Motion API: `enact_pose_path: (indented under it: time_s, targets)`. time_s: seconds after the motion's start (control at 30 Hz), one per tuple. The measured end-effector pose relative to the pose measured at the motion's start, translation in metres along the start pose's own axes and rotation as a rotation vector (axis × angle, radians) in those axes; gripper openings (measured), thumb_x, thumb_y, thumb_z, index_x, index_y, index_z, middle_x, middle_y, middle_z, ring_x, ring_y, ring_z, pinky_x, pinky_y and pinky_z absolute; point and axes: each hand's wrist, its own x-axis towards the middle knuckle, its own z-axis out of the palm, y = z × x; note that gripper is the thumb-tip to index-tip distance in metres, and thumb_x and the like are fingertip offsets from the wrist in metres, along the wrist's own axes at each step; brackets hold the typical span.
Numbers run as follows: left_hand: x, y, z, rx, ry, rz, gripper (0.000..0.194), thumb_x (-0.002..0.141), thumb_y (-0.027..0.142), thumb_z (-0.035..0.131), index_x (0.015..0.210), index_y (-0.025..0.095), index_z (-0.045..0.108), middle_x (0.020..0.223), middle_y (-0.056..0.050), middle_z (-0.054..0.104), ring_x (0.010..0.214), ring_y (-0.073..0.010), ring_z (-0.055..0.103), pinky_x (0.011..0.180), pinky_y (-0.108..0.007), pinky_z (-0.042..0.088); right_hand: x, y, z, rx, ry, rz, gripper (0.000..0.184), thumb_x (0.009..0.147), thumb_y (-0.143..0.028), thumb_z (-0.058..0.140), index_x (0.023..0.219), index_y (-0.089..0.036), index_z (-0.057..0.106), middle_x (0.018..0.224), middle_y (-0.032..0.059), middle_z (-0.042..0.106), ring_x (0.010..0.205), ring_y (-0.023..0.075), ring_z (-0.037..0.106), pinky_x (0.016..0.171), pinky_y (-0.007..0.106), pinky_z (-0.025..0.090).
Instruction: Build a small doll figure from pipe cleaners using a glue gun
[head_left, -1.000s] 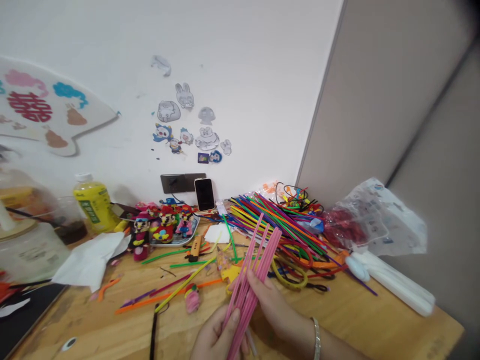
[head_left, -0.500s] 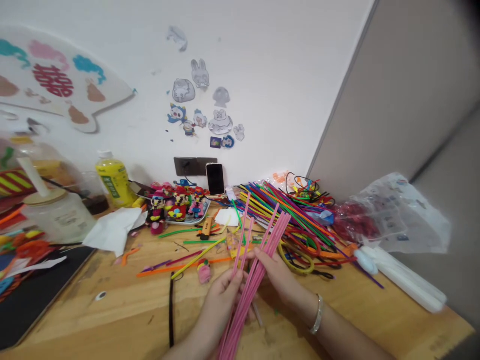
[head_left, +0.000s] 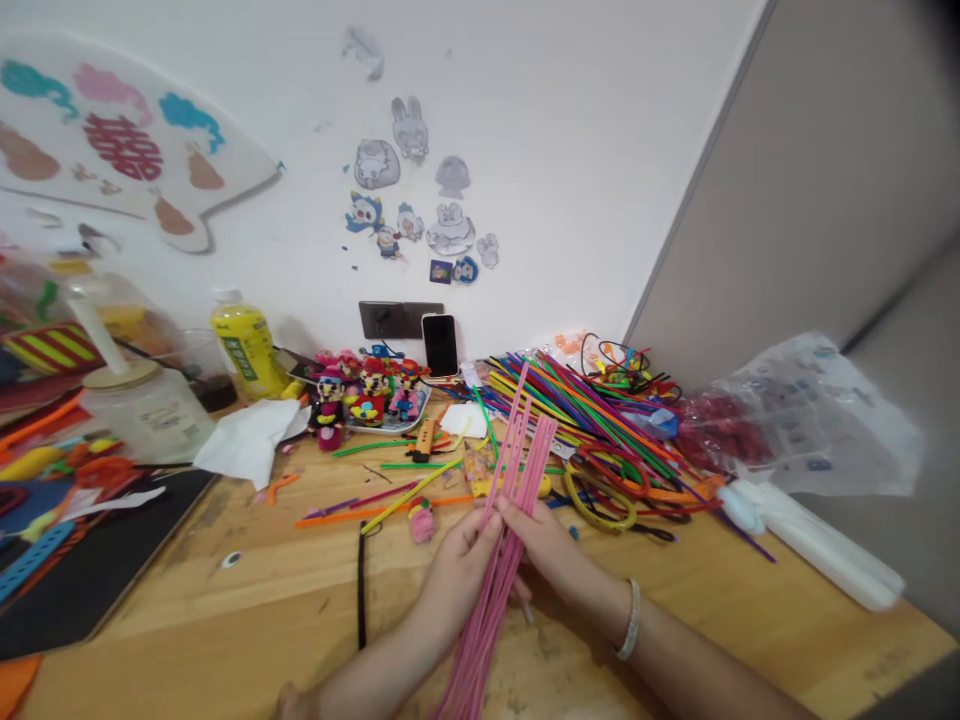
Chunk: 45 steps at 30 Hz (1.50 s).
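A bundle of long pink pipe cleaners [head_left: 480,640] slants up over the front of the table, its tops fanned into two groups. My left hand [head_left: 457,570] is closed on the few stems at the left. Around the thicker group on the right, my right hand [head_left: 544,540] is closed, thumb in front. The two thumbs nearly meet. Most of the fingers behind the bundle are hidden. A silver bracelet [head_left: 631,620] circles my right wrist. Left of the hands lies a small pink figure [head_left: 421,522].
Many-coloured pipe cleaners [head_left: 577,405] are heaped at the back right, beside a clear plastic bag [head_left: 840,420]. Small dolls stand on a tray [head_left: 427,400], near a phone [head_left: 439,346] and a yellow-labelled bottle [head_left: 249,345]. At left are tissue [head_left: 247,450] and a black mat [head_left: 135,560].
My hands have come closer together, and the pink stems' tops have drawn in to the left. The view has shifted slightly, so the table's things sit a little further right and higher.
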Motion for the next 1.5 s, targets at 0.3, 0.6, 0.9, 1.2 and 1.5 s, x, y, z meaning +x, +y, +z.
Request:
enact_pose_path:
  time_s: [0.3, 0.6, 0.9, 1.2, 1.5]
  targets:
    - [0.0, 0.0, -0.001, 0.014, -0.046, -0.015, 0.034, 0.071, 0.051, 0.059, 0.07, 0.017, 0.053, 0.043, 0.0, 0.067, 0.036, -0.0158, 0.062, 0.041, -0.025, 0.049, 0.0, 0.0, -0.003, -0.065, -0.01, -0.033, 0.044, 0.072, -0.058, 0.06, 0.074, -0.015, 0.055, 0.051, -0.0041, 0.052, 0.039, 0.0076, 0.045, 0.039, 0.018, 0.033]
    - [-0.002, 0.0, -0.001, 0.042, -0.094, -0.012, 0.038, 0.068, 0.054, 0.062, 0.066, 0.017, 0.054, 0.04, 0.0, 0.066, 0.032, -0.0144, 0.06, 0.037, -0.021, 0.045, 0.0, -0.002, -0.005, -0.071, -0.004, -0.022, 0.05, 0.073, -0.062, 0.056, 0.085, -0.013, 0.062, 0.047, -0.0073, 0.042, 0.037, 0.0057, 0.033, 0.035, 0.017, 0.024]
    - [-0.005, 0.003, 0.0, 0.04, -0.099, -0.049, 0.037, 0.069, 0.052, 0.062, 0.071, 0.016, 0.056, 0.042, 0.0, 0.067, 0.035, -0.0128, 0.06, 0.038, -0.019, 0.044, -0.002, -0.011, -0.007, 0.011, -0.038, -0.002, 0.057, 0.075, -0.062, 0.053, 0.098, -0.01, 0.062, 0.047, -0.0057, 0.049, 0.032, 0.0051, 0.034, 0.032, 0.016, 0.026]
    - [-0.005, -0.002, -0.002, 0.032, -0.1, -0.052, 0.036, 0.07, 0.051, 0.061, 0.067, 0.016, 0.056, 0.04, 0.0, 0.066, 0.033, -0.0127, 0.059, 0.037, -0.019, 0.043, 0.0, -0.009, -0.009, 0.016, -0.023, 0.012, 0.06, 0.073, -0.066, 0.053, 0.095, -0.011, 0.064, 0.053, -0.0028, 0.054, 0.033, 0.0052, 0.036, 0.033, 0.017, 0.028]
    - [-0.006, 0.001, 0.002, 0.011, -0.093, -0.101, 0.036, 0.068, 0.052, 0.063, 0.072, 0.017, 0.053, 0.04, 0.002, 0.065, 0.032, -0.0132, 0.058, 0.036, -0.02, 0.044, -0.001, -0.022, -0.012, 0.026, 0.063, -0.105, 0.053, 0.072, -0.064, 0.056, 0.076, -0.012, 0.064, 0.056, -0.0003, 0.056, 0.049, 0.0106, 0.049, 0.052, 0.023, 0.041]
